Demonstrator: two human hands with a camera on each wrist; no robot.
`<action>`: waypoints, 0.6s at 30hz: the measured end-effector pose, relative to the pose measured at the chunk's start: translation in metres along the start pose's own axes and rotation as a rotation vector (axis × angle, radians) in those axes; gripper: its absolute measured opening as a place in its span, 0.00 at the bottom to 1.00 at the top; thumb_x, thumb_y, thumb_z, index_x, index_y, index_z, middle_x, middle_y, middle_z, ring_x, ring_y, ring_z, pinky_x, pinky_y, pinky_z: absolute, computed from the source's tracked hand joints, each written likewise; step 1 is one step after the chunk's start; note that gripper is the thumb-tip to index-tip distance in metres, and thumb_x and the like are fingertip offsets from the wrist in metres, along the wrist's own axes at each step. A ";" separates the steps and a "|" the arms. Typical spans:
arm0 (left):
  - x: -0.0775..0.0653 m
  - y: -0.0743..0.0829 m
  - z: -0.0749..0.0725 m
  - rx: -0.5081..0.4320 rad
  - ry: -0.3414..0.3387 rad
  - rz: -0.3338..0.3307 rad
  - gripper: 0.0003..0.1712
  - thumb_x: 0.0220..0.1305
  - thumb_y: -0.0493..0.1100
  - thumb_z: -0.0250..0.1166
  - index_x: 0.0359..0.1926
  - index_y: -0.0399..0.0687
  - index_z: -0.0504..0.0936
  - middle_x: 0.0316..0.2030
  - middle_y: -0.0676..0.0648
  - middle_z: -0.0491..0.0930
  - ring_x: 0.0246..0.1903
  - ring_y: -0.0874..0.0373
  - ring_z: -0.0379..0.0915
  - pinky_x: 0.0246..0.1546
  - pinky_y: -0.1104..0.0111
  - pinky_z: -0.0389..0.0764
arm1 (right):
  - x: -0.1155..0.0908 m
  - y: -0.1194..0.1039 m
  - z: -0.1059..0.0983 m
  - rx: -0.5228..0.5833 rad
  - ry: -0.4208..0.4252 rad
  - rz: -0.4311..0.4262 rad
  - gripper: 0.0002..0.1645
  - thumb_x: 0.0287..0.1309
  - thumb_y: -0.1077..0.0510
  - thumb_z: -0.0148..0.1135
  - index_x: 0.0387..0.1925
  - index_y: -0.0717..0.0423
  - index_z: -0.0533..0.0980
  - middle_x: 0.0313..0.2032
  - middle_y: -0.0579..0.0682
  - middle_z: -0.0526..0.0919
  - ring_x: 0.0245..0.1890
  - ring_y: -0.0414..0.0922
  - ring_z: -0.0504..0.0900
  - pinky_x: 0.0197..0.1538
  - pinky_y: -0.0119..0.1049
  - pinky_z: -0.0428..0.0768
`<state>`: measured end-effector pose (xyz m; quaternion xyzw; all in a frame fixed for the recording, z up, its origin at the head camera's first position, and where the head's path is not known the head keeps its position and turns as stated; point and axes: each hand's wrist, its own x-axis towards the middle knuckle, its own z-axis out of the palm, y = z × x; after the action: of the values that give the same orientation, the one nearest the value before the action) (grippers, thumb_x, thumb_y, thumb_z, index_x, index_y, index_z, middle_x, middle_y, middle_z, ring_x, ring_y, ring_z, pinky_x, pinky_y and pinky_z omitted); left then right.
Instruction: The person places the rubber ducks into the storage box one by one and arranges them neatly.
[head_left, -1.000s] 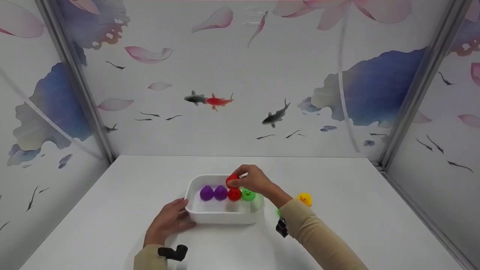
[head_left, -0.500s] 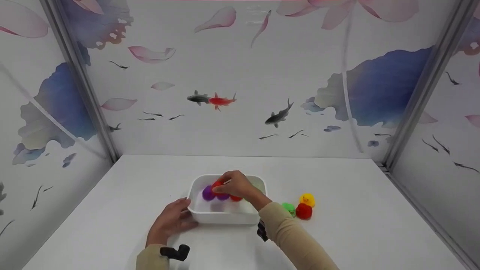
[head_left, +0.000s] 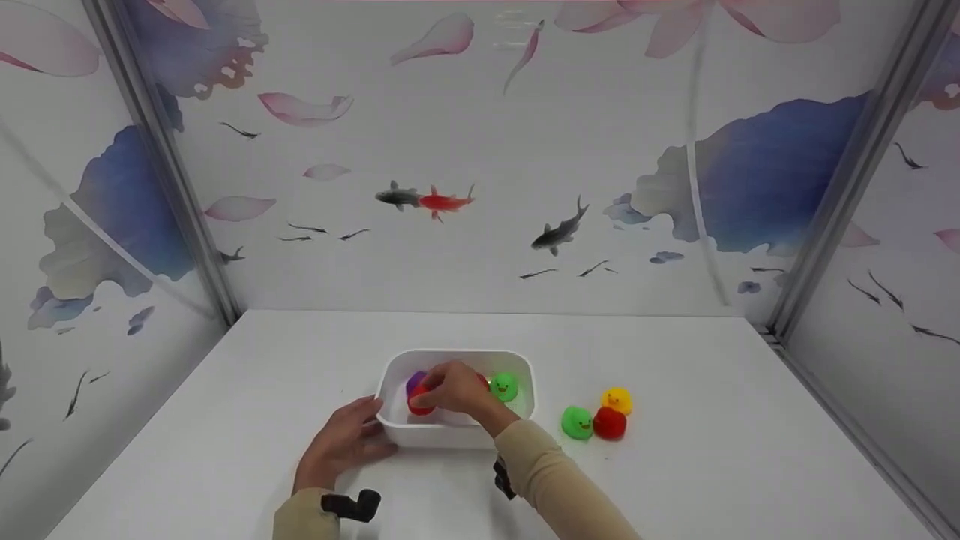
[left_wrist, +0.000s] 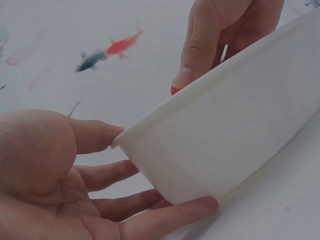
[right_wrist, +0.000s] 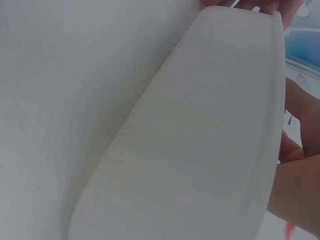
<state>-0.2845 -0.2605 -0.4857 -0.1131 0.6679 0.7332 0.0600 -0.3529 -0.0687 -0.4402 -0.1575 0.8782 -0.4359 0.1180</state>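
A white plastic box (head_left: 442, 436) stands on the table. My left hand (head_left: 349, 435) rests at its left front corner; the left wrist view shows one fingertip at the rim and straight fingers (left_wrist: 167, 215) along the outer wall. Inside the box, my right hand (head_left: 459, 390) pinches a red rubber duck (head_left: 421, 403) between thumb and fingers, low near the left side. A purple duck (head_left: 415, 380) shows just behind it, and a green duck (head_left: 503, 386) sits on the right. My right hand hides most of the other ducks there. The box wall (right_wrist: 185, 125) fills the right wrist view.
Right of the box, a green duck (head_left: 577, 423), a red duck (head_left: 609, 424) and a yellow duck (head_left: 616, 400) sit close together on the white table (head_left: 675, 465). Printed panels (head_left: 465, 262) with fish and petals enclose the table at the back and sides.
My right hand has carried the red duck left and down, from over the back of the box to its left front. The left hand stays at the corner.
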 end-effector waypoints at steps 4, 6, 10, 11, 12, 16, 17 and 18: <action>0.000 0.001 0.001 0.001 -0.014 -0.003 0.30 0.79 0.47 0.50 0.73 0.35 0.61 0.69 0.25 0.64 0.68 0.30 0.64 0.60 0.41 0.79 | 0.000 0.001 0.006 -0.001 -0.009 0.023 0.11 0.51 0.53 0.77 0.36 0.50 0.85 0.36 0.46 0.86 0.38 0.43 0.79 0.48 0.36 0.87; -0.001 0.001 0.002 0.005 -0.026 -0.005 0.31 0.79 0.47 0.50 0.74 0.35 0.59 0.70 0.25 0.62 0.69 0.29 0.62 0.61 0.41 0.79 | 0.001 0.003 0.009 0.005 -0.009 0.040 0.11 0.51 0.54 0.78 0.36 0.50 0.85 0.36 0.45 0.86 0.38 0.44 0.79 0.48 0.36 0.87; -0.002 0.002 0.001 0.015 -0.025 -0.001 0.31 0.79 0.48 0.50 0.74 0.35 0.59 0.69 0.24 0.62 0.69 0.29 0.63 0.60 0.42 0.79 | 0.004 0.003 0.013 0.018 -0.019 0.051 0.10 0.52 0.55 0.77 0.36 0.51 0.86 0.35 0.46 0.86 0.37 0.44 0.79 0.47 0.36 0.87; -0.002 0.002 0.001 0.015 -0.021 0.000 0.31 0.79 0.48 0.50 0.74 0.35 0.60 0.69 0.24 0.63 0.68 0.30 0.64 0.60 0.42 0.80 | 0.004 0.003 0.015 0.019 -0.023 0.049 0.10 0.51 0.56 0.77 0.36 0.52 0.86 0.34 0.46 0.86 0.37 0.44 0.79 0.47 0.36 0.87; -0.002 0.003 0.000 0.013 -0.014 0.000 0.31 0.79 0.47 0.50 0.73 0.35 0.60 0.69 0.25 0.63 0.68 0.30 0.64 0.60 0.42 0.80 | 0.005 0.003 0.016 0.021 -0.027 0.050 0.10 0.51 0.56 0.77 0.36 0.52 0.86 0.34 0.46 0.86 0.37 0.44 0.79 0.46 0.36 0.87; -0.002 0.002 -0.001 -0.007 -0.019 0.002 0.31 0.79 0.47 0.50 0.73 0.34 0.59 0.69 0.24 0.63 0.69 0.30 0.63 0.61 0.40 0.78 | 0.007 0.002 0.021 0.015 -0.027 0.055 0.12 0.50 0.56 0.78 0.36 0.55 0.86 0.33 0.47 0.86 0.36 0.44 0.78 0.43 0.34 0.85; -0.002 0.002 -0.001 -0.011 -0.019 0.003 0.31 0.79 0.47 0.50 0.74 0.34 0.59 0.69 0.24 0.62 0.69 0.30 0.62 0.61 0.40 0.78 | 0.008 0.002 0.022 0.015 -0.025 0.055 0.13 0.50 0.56 0.78 0.37 0.56 0.86 0.33 0.47 0.86 0.35 0.44 0.78 0.43 0.34 0.85; -0.002 0.002 -0.001 -0.010 -0.018 0.003 0.31 0.79 0.48 0.50 0.74 0.34 0.59 0.70 0.24 0.62 0.70 0.29 0.61 0.61 0.40 0.77 | 0.008 0.001 0.023 0.016 -0.023 0.056 0.13 0.50 0.56 0.78 0.37 0.56 0.86 0.34 0.48 0.86 0.35 0.44 0.78 0.42 0.34 0.85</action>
<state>-0.2830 -0.2620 -0.4835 -0.1058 0.6637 0.7376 0.0646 -0.3526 -0.0876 -0.4551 -0.1373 0.8773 -0.4375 0.1415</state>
